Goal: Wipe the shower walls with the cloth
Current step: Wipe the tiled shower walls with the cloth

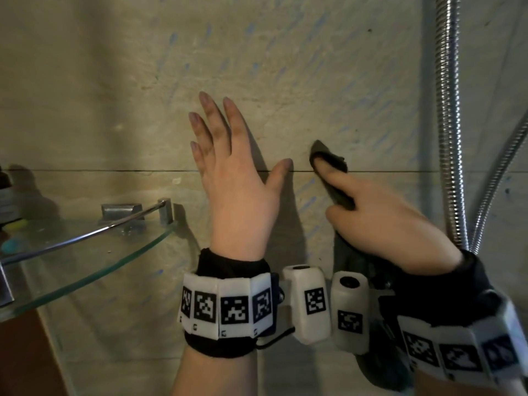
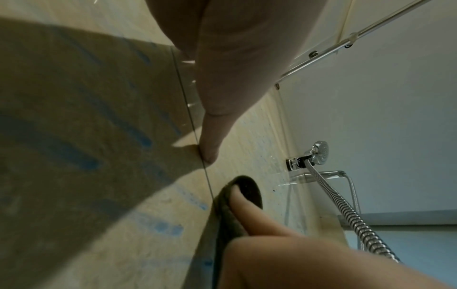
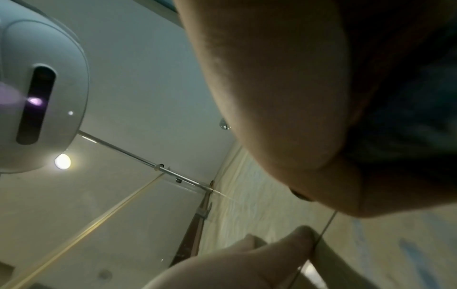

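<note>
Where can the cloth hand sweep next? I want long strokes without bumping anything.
Open wall lies above both hands, bordered right by the shower hose. The left hand rests flat on the wall just left of the cloth, which the right hand presses. Lower left is crowded: a glass shelf with its rail.

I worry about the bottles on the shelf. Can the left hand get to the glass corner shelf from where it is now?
Probably yes. The left hand lies flat and open on the shower wall, holding nothing, and the glass corner shelf sits just beside and below it, with nothing between them.
</note>
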`<action>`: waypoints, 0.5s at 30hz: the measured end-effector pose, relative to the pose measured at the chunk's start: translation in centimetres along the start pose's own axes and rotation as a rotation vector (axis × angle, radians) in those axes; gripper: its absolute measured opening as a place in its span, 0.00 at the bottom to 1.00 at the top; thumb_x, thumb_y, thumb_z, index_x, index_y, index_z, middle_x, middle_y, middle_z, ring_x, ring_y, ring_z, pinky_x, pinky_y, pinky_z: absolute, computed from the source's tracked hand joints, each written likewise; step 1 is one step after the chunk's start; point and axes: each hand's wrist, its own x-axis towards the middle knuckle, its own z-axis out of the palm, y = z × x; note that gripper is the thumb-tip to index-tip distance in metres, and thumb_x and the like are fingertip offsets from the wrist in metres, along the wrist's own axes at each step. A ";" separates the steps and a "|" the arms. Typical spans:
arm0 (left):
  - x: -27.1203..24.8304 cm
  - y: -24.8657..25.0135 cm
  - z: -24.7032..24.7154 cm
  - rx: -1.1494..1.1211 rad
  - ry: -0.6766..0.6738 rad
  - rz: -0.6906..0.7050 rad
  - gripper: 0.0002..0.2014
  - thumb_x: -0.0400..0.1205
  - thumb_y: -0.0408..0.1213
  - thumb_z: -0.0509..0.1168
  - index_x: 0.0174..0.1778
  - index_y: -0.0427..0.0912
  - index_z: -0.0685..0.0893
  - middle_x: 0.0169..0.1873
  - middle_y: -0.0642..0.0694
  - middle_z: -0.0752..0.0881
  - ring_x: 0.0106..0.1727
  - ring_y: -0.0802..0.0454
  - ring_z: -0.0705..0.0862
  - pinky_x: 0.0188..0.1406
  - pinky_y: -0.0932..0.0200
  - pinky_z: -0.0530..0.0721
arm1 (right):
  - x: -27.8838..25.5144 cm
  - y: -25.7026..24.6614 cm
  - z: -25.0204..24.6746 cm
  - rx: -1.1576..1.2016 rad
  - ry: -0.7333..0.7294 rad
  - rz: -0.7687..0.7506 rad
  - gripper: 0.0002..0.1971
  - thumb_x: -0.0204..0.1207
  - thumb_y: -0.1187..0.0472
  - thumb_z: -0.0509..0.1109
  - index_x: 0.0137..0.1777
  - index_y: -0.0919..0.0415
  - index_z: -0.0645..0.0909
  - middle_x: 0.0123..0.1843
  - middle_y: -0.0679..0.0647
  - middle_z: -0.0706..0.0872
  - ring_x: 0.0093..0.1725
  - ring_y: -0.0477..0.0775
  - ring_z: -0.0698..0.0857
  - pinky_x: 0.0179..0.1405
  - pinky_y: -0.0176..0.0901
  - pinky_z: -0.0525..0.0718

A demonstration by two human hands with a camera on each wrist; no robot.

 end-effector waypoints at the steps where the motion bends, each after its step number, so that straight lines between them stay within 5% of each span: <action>1: 0.0 0.0 0.0 -0.002 0.003 0.003 0.49 0.80 0.52 0.67 0.84 0.40 0.39 0.82 0.39 0.34 0.82 0.42 0.33 0.77 0.55 0.31 | 0.0 0.1 -0.2 0.007 0.017 0.021 0.36 0.77 0.56 0.64 0.73 0.17 0.54 0.71 0.51 0.80 0.62 0.56 0.81 0.48 0.37 0.74; 4: -0.2 0.0 0.0 0.018 0.009 0.004 0.49 0.79 0.53 0.67 0.84 0.40 0.40 0.83 0.39 0.35 0.83 0.42 0.34 0.79 0.53 0.34 | -0.1 0.9 -1.0 0.048 0.112 0.099 0.35 0.76 0.56 0.63 0.74 0.19 0.55 0.63 0.58 0.83 0.55 0.61 0.82 0.47 0.42 0.76; 9: -0.3 0.2 -0.4 0.113 0.033 -0.019 0.49 0.78 0.58 0.66 0.84 0.43 0.44 0.84 0.41 0.39 0.84 0.42 0.38 0.80 0.49 0.45 | -0.1 0.9 0.1 0.055 0.036 0.021 0.37 0.74 0.57 0.63 0.74 0.18 0.55 0.69 0.50 0.81 0.61 0.55 0.82 0.59 0.45 0.80; 15: -0.2 1.3 -0.5 0.069 0.046 -0.081 0.51 0.77 0.56 0.69 0.84 0.43 0.41 0.84 0.44 0.38 0.84 0.44 0.39 0.79 0.45 0.45 | -0.6 1.6 -0.6 0.101 0.148 0.099 0.37 0.75 0.58 0.64 0.77 0.23 0.56 0.66 0.57 0.82 0.59 0.61 0.82 0.55 0.46 0.79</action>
